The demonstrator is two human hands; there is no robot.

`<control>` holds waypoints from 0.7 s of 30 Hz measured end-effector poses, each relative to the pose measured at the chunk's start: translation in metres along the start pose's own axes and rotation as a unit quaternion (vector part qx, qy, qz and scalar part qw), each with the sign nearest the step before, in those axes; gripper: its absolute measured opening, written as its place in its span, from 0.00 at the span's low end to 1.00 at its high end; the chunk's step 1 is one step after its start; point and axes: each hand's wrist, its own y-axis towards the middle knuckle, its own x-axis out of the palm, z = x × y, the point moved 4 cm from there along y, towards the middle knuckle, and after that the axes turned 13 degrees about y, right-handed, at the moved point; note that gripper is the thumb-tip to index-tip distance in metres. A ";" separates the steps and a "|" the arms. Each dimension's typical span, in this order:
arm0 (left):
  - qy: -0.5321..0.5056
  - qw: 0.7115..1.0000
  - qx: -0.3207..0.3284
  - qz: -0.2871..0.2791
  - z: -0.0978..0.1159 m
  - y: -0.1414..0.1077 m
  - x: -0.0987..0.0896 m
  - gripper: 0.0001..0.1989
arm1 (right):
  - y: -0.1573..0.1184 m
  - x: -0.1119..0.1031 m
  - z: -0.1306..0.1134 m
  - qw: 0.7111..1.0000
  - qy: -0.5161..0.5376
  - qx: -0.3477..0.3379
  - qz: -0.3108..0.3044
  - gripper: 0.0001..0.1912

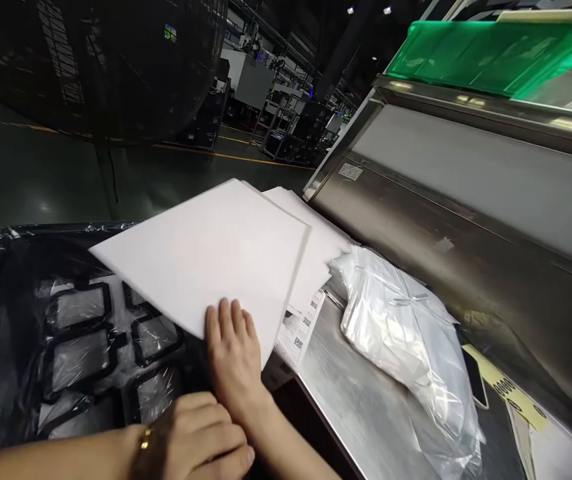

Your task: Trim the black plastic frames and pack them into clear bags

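Observation:
My right hand rests its fingers on the near edge of a white foam sheet, which lies tilted out over a black-lined bin. Just below, my left hand is curled shut beside my right wrist, holding nothing that I can see. Behind the top sheet lies a loose stack of similar white sheets. Printed labels with QR codes stick out from under it. Several black-framed pieces wrapped in clear plastic lie in the bin.
A stainless steel table holds a bulging clear plastic bag, and a yellow label strip lies at its right. A steel machine panel rises behind, with a green cover above. Factory equipment stands beyond.

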 end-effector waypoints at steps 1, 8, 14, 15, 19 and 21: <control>0.026 0.999 0.030 0.032 0.023 -0.001 -0.016 0.10 | -0.010 0.002 -0.009 0.999 0.012 -0.036 0.012 0.15; 0.379 0.864 -0.060 0.326 0.073 0.057 -0.218 0.27 | -0.025 -0.024 0.002 0.990 0.071 -0.112 0.045 0.14; 0.104 0.917 -0.264 0.281 -0.012 0.056 -0.264 0.21 | -0.021 -0.075 0.024 0.988 0.128 -0.074 0.036 0.16; 0.054 0.931 -0.267 0.243 -0.023 0.056 -0.254 0.19 | -0.025 -0.078 0.021 0.986 0.150 -0.070 0.029 0.16; -0.090 0.955 -0.223 0.172 -0.037 0.063 -0.224 0.14 | -0.044 -0.082 0.024 0.960 0.281 -0.018 -0.017 0.16; -0.131 0.957 -0.193 0.175 -0.031 0.073 -0.225 0.15 | -0.049 -0.089 0.045 0.934 0.351 0.061 -0.007 0.18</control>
